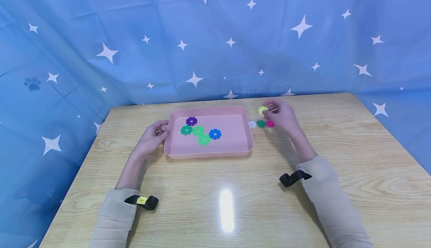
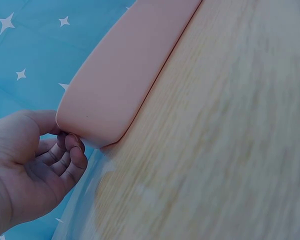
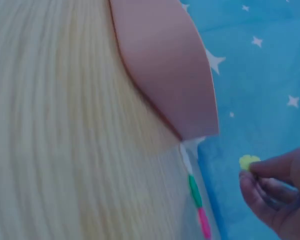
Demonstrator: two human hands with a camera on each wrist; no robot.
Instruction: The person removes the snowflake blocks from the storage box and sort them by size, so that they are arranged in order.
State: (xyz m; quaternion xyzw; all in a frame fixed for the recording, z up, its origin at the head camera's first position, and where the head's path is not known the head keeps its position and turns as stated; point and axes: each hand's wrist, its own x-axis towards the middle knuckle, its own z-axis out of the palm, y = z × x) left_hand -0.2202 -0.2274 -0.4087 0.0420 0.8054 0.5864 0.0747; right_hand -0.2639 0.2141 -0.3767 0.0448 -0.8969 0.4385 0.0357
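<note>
A pink tray (image 1: 232, 139) lies on the wooden table, with several notched plastic discs inside: a purple disc (image 1: 191, 121), a dark green disc (image 1: 186, 129), two light green discs (image 1: 204, 140) and a blue disc (image 1: 214, 134). My left hand (image 1: 151, 137) grips the tray's left rim, thumb on the wall in the left wrist view. Between thumb and fingers my right hand (image 1: 282, 115) pinches a yellow disc (image 1: 262, 110), held above the table. Beneath it, a white disc (image 1: 252, 124), a green disc (image 1: 260, 124) and a magenta disc (image 1: 270, 123) form a row right of the tray.
The wooden table (image 1: 188, 195) extends toward the front and right. Behind it hangs a blue cloth (image 1: 215, 61) with white stars. Black straps with small cameras (image 1: 294, 178) sit on both sleeves.
</note>
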